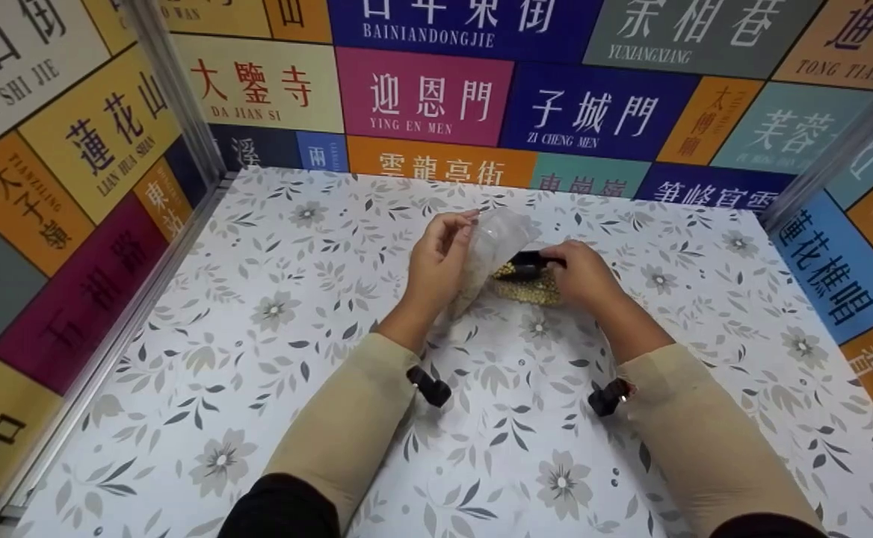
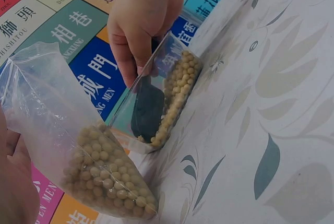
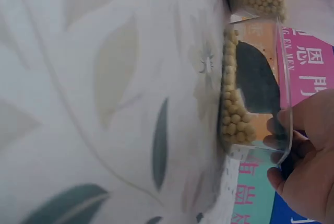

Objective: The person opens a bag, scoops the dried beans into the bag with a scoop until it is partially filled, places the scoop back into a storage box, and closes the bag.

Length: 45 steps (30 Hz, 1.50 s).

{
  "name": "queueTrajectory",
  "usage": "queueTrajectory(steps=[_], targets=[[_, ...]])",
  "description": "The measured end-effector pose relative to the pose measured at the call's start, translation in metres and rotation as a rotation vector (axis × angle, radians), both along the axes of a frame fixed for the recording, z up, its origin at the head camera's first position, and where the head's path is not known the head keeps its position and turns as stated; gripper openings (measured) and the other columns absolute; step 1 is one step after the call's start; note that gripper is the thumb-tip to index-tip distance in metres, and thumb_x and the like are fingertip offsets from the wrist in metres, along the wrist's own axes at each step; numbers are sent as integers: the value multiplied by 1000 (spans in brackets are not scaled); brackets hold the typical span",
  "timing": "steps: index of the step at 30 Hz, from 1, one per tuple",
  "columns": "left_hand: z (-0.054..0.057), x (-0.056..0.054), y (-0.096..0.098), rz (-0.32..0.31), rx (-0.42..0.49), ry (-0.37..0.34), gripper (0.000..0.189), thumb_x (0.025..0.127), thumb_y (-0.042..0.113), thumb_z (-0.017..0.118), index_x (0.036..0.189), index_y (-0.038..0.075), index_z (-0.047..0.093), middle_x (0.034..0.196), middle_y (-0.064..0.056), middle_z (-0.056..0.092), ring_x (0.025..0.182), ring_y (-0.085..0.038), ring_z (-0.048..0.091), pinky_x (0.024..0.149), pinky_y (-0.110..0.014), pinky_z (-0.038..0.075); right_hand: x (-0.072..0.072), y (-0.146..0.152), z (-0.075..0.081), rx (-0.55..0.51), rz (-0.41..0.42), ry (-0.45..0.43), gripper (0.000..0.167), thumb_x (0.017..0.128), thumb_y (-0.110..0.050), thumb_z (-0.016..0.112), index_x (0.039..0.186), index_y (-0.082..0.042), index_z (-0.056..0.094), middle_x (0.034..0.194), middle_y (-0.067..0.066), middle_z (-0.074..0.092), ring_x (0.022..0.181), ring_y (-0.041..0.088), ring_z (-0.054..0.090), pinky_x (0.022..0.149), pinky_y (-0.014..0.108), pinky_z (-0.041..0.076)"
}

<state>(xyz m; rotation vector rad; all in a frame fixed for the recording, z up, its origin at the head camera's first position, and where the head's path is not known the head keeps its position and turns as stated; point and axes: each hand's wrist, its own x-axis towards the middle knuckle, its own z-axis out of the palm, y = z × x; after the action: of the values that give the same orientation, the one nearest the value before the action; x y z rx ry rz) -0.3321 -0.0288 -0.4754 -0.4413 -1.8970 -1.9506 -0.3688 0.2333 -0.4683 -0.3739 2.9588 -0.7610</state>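
Note:
My left hand [image 1: 438, 258] grips a clear plastic bag [image 1: 498, 235] by its upper part, fingers curled at the edge. Yellowish soybeans [image 2: 107, 177] fill the bag's lower end, which hangs close to the tabletop. Just right of it, a clear plastic box [image 3: 286, 51] stands on the table with a layer of soybeans [image 3: 232, 114] inside. My right hand [image 1: 586, 275] holds the handle of a black scoop [image 2: 148, 109], whose head is down inside the box near the beans. How full the scoop is cannot be made out.
A white tabletop [image 1: 272, 403] with a grey flower and leaf print spreads around both hands. Walls of coloured panels [image 1: 421, 97] with street names rise behind and at both sides. Metal posts [image 1: 182, 90] stand at the back corners.

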Motion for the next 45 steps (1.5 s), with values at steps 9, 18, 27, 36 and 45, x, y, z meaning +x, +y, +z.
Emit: queueTrajectory(steps=[9,18,27,36,45], targets=[[2,0,2,7,-5,-21,9,111,15,57,116,10,63,139,-2,73,135,-11,64,119,-25,49,4,3,-8,-142,-72,36,39,112,-14,51,148,-7,62,151,20,57,145,39,51,124,58,41],[1,0,2,0,-6,-9,11,112,16,56,117,10,63,139,-2,73,136,-12,64,120,-26,48,12,4,-10,-204,-104,42,38,112,-16,51,147,-7,62,151,19,58,148,38,50,127,56,38],[0,0,2,6,-17,-3,11,112,18,57,118,11,62,138,-1,73,134,-9,65,119,-24,49,21,16,-9,-332,-117,43,38,112,-17,53,148,-8,63,150,18,58,144,38,52,122,55,42],[0,1,1,8,-13,-33,11,112,20,57,119,14,62,138,3,72,135,-7,64,120,-23,48,30,29,-2,-431,-184,112,35,111,-16,56,144,-8,66,151,15,60,146,34,53,124,49,43],[-1,0,1,11,3,-43,10,112,20,57,117,15,63,137,4,73,133,-8,65,119,-24,50,35,30,21,-431,-179,185,38,111,-18,56,147,-10,64,148,14,61,140,29,56,118,45,47]])
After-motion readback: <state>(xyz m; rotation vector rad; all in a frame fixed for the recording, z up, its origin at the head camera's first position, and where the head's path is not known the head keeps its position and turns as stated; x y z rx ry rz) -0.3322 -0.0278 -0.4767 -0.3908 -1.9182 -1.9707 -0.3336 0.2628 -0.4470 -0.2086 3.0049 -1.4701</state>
